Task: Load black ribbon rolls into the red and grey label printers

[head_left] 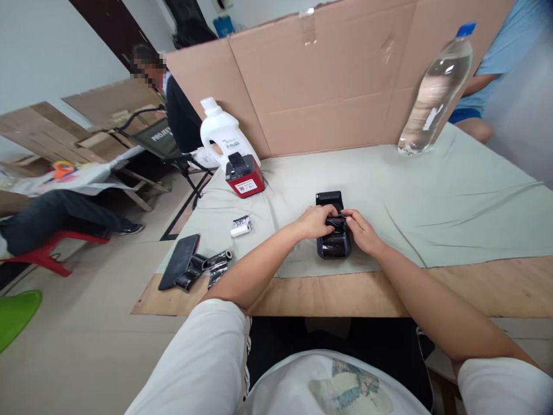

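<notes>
A small black device with its lid raised, like a portable label printer (333, 248), stands on the cloth in front of me. Glossy black ribbon (334, 228) lies inside its opening. My left hand (317, 221) reaches in from the left, its fingers bent onto the ribbon. At the right side wall, my right hand (360, 230) grips the device's edge between thumb and fingers; the exact contact is partly hidden. To the left sit a small white roll (241, 229), a black flat tablet-like case (179, 262) and loose black film rolls (220, 259).
A red and black box-shaped device (245, 183) stands before a white jug (224, 134). A tilted-looking clear bottle (436, 92) stands at the back right. A cardboard partition (319, 86) borders the table's (302, 297) far side. Other people sit beyond it.
</notes>
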The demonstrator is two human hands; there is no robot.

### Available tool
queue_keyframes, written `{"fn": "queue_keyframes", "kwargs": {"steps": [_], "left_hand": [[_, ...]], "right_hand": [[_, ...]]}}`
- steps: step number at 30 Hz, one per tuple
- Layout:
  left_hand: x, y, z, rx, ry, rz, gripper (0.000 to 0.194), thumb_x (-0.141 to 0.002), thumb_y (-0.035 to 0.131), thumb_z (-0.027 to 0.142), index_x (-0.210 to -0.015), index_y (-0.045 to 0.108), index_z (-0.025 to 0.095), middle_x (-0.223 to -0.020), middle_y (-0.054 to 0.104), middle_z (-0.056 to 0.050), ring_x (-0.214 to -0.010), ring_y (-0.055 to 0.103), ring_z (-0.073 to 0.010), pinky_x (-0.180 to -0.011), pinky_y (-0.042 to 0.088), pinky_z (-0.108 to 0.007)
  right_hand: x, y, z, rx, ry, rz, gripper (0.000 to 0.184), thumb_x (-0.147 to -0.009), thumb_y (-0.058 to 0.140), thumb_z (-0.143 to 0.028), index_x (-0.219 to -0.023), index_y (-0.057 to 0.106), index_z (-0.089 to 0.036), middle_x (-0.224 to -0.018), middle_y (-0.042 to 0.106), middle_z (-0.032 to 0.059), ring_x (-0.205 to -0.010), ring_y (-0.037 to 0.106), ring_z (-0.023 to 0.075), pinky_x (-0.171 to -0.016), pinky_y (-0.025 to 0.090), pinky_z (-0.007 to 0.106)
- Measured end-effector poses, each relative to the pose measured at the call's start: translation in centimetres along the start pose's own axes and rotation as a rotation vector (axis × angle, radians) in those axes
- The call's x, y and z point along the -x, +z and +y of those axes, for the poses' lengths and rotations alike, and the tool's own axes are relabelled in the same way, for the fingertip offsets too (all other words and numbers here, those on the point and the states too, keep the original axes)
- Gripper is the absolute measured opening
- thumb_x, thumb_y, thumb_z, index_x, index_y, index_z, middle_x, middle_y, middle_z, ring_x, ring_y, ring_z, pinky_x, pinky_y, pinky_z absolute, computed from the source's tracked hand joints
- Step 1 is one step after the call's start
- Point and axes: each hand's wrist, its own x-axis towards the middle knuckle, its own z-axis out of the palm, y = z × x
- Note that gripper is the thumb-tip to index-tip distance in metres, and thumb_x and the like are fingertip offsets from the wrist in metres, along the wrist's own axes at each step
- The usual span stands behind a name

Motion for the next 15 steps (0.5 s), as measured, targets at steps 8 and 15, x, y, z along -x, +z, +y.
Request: {"fn": "queue_keyframes", "kwargs": {"steps": [8,15], "left_hand": [[0.8,1.5,-0.7,0.160,-0.052,0.110,0.030,-0.074,0.068,0.019,-0.101,0.057,0.024,-0.098,0.070,-0.001,-0.095,0.066,-0.0214,-0.090,0.051,-0.037],[0.9,1.7,-1.3,0.168,0.101,0.223,0.013,-0.078,0.067,0.019,-0.090,0.063,0.020,-0.106,0.069,-0.007,-0.106,0.061,-0.0233,-0.100,0.045,-0.042]], "right_hand": [[0.1,0.0,0.0,0.029,-0.016,0.007,0.036,-0.091,0.041,-0.049,-0.113,0.059,-0.026,-0.122,0.063,0.0057,-0.118,0.055,0.0227,-0.109,0.039,0.045],[-0.1,0.0,0.2,0.025,-0.022,0.012,0.038,-0.090,0.042,-0.051,-0.112,0.059,-0.025,-0.121,0.063,0.0070,-0.118,0.056,0.0237,-0.109,0.039,0.046]]}}
